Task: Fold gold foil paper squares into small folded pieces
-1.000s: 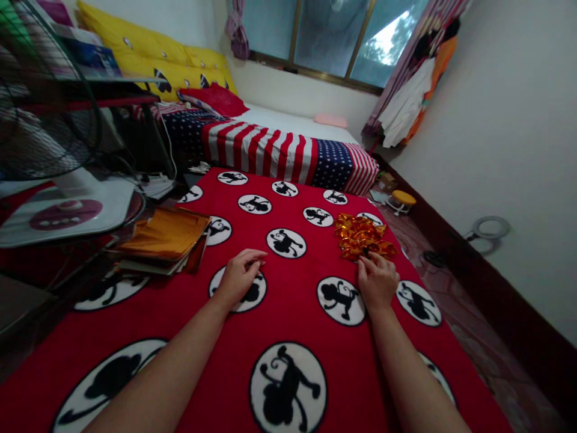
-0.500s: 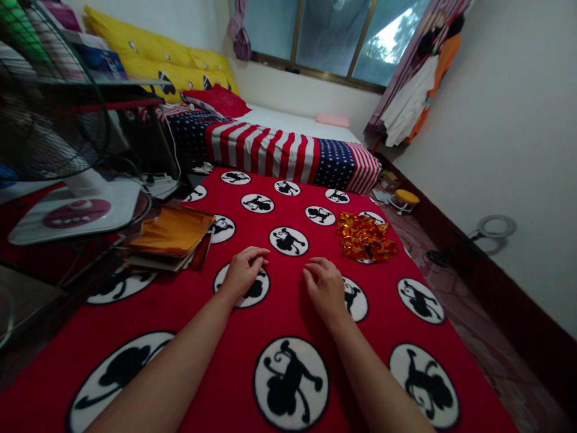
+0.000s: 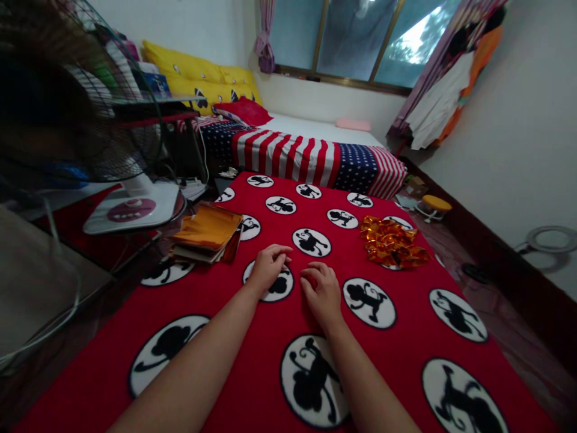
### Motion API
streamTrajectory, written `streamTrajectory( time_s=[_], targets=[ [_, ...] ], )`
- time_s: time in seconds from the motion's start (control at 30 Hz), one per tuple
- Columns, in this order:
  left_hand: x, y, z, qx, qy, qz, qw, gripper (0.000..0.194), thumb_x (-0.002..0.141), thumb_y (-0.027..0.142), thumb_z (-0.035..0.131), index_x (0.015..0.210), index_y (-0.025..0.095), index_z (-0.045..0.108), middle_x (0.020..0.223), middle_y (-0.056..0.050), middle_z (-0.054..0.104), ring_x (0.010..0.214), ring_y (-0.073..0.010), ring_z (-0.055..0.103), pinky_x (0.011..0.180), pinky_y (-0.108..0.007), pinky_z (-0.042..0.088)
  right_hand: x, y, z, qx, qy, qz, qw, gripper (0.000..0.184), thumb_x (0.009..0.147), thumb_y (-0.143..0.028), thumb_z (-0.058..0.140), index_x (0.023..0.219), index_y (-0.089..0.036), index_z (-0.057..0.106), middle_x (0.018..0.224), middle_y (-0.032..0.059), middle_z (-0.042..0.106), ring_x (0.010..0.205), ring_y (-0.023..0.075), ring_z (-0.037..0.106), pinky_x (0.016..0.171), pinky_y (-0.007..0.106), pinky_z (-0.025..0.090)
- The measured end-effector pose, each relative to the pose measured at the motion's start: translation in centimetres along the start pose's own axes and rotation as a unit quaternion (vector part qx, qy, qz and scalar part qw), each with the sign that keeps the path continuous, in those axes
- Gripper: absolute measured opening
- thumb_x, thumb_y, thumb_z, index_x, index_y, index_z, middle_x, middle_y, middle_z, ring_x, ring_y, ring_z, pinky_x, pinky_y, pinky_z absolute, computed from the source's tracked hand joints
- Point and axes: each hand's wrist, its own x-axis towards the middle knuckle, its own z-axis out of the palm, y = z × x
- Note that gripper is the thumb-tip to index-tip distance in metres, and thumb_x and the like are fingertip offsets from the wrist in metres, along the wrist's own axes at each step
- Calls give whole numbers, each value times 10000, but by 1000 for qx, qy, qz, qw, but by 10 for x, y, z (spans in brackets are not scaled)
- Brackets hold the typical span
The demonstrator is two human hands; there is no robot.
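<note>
My left hand [image 3: 270, 266] rests on a red cloth [image 3: 234, 337] printed with black monkey figures in white circles. It partly covers one circle, and its fingers are loosely bent and hold nothing that I can see. Close beside it on the right lies my right hand [image 3: 322, 291], also low on the cloth, fingers slightly curled and apart. A small gap separates the two hands. To the left of my left hand is a stack of shiny gold-orange sheets [image 3: 210, 228]. Beyond my right hand, to the right, sits a pile of crinkled, shiny orange-gold foil pieces [image 3: 392, 242].
A fan [image 3: 130, 207] on a white base stands at the left edge. Behind the cloth is a bed with a striped, starred cover [image 3: 288, 155] and a yellow cushion [image 3: 189, 66]. On the floor at right are a yellow-topped stool [image 3: 436, 203] and a ring-shaped object [image 3: 552, 239].
The view has turned left, so the scene sits further right. My right hand has shifted left over the cloth, closer to my left hand, which stays by the same circle.
</note>
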Motion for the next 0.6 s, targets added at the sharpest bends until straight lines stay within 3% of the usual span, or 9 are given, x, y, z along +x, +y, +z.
streamTrajectory(
  time_s=[0.43,0.6],
  targets=[
    [1,2,0,-11,15,-13,1000,271,793,195,507,976,108,687,898,-94,689,724,-135,676,521,-174,524,3,2,1,19,9,8,1000,141,827,-199,575,829,-232,712,1003,45,646,955,214,545,859,363,429],
    [-6,6,3,30,23,30,999,281,816,182,480,1005,121,679,961,-101,695,729,-146,681,550,-213,538,3,3,2,28,10,5,1000,146,833,-210,566,837,-235,709,1010,47,645,951,219,546,856,371,430]
  ],
)
